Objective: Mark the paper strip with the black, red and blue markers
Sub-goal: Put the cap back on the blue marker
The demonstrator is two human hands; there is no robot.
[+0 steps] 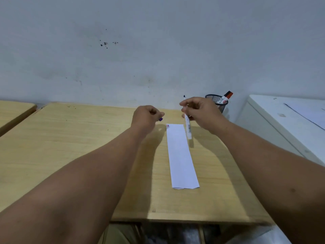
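A long white paper strip (181, 155) lies on the wooden desk (70, 147), with small red and dark marks at its far left corner. My right hand (198, 110) holds an uncapped white-barrelled marker (187, 127) upright above the strip's far end, dark tip pointing up. My left hand (147, 117) hovers to the left of the strip's far end, fingers closed on a small blue-purple marker cap (160, 119). A red-capped marker (226, 97) stands in the black mesh cup (218, 103) behind my right hand.
A grey wall rises right behind the desk. A white cabinet (281, 120) stands at the right, its top holding a sheet of paper. Another wooden desk (12, 111) adjoins at the far left.
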